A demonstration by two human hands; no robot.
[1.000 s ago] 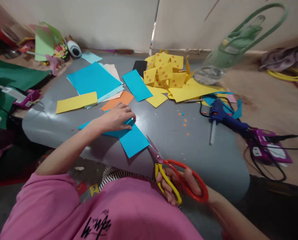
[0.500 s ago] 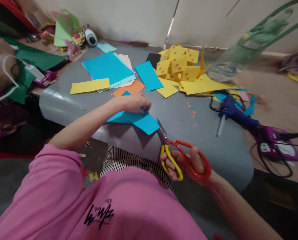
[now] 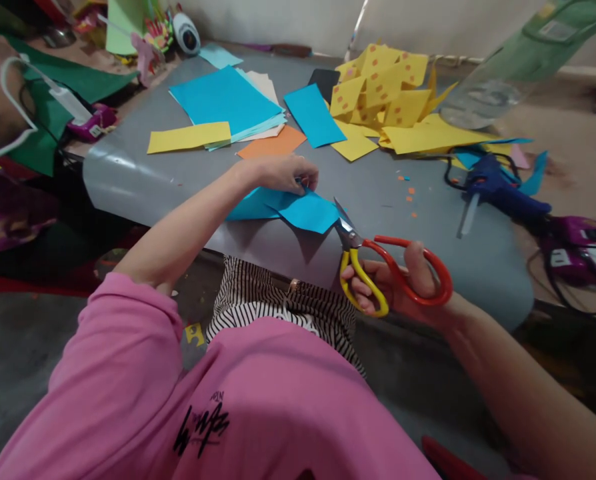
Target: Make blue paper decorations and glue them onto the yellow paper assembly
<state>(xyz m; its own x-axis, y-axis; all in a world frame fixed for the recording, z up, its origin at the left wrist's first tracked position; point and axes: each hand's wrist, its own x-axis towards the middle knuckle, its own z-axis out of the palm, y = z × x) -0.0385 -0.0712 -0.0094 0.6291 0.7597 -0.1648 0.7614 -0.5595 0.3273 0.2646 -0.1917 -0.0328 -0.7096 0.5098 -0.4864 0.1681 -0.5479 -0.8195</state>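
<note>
My left hand (image 3: 291,175) is closed on a piece of blue paper (image 3: 305,211) near the front edge of the grey table; its fingertips are partly hidden. Another part of blue paper (image 3: 253,205) lies under that wrist, and I cannot tell whether it is the same sheet. In my right hand (image 3: 393,280) are scissors (image 3: 365,247) with one red and one yellow handle. Their blades are parted at the right corner of the blue paper, one above it and one at its edge.
Blue sheets (image 3: 223,100), a yellow strip (image 3: 188,137) and orange paper (image 3: 273,143) lie behind my left hand. Spotted yellow paper shapes (image 3: 378,83) stand near a green-tinted bottle (image 3: 498,87). A blue glue gun (image 3: 508,187) is at right. Another person's arm (image 3: 3,100) shows at far left.
The view has tilted down and shifted, so the table things sit higher and further right. Both hands keep their holds; the scissors stay at the blue paper's corner, blades still parted.
</note>
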